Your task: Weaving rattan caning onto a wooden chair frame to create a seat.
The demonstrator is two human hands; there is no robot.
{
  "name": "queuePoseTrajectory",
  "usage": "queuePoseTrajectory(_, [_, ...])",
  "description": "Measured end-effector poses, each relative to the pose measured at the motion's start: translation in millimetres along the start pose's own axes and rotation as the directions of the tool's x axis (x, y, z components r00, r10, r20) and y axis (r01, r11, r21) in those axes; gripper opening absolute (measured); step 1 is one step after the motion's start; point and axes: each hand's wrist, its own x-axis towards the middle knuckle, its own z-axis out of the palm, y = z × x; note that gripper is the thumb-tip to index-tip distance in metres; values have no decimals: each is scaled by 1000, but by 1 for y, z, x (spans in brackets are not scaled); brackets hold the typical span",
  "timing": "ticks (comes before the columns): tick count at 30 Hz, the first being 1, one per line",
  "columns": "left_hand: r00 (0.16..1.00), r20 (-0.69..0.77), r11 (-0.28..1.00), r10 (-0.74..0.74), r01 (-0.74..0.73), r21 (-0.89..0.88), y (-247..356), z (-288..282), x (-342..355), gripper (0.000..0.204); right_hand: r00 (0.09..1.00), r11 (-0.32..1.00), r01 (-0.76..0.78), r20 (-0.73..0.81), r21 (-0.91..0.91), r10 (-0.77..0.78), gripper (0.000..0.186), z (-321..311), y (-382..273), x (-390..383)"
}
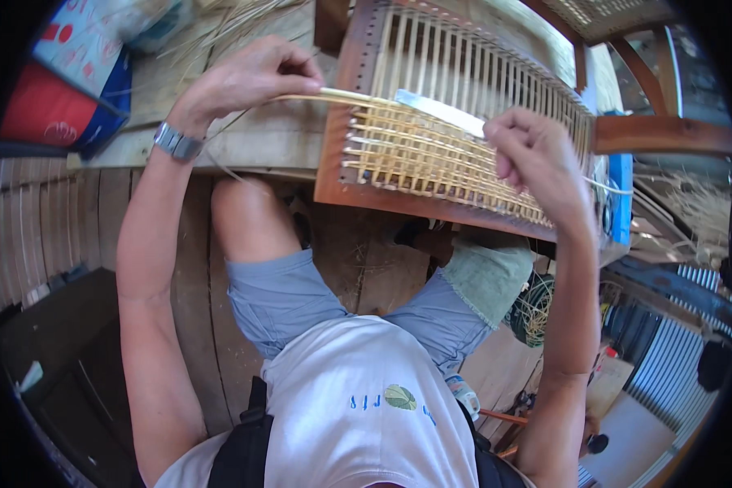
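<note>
A wooden chair frame [330, 163] lies in front of me, its seat partly woven with cane [431, 163]. Bare parallel cane strands [464, 57] run across the far part. At the frame's left edge, the thumb and fingers of my left hand [260, 75] pinch a cane strand [343, 95] that leads into the weave. My right hand [537, 150] is closed over the seat's right part, slightly blurred, its fingers at the end of a flat pale strip [443, 113]. That strip lies along the upper edge of the woven part. A loose strand end [614, 189] sticks out at the right.
The frame rests on a low wooden platform [276, 150] with loose cane fibres [244, 32] at the back. Red and blue bags [53, 102] stand far left. Another wooden chair part [667, 136] is at the right, and a coil of cane [533, 309] hangs below the platform.
</note>
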Motion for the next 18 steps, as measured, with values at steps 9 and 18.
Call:
queuePoseTrajectory(9, [989, -134, 995, -60, 71, 74, 20, 3, 2, 16, 925, 970, 147, -319, -196, -205, 24, 10, 112, -36])
queuePoseTrajectory(18, [966, -199, 973, -166, 193, 129, 46, 9, 9, 14, 853, 935, -83, -510, -345, -113, 34, -170, 296, -21])
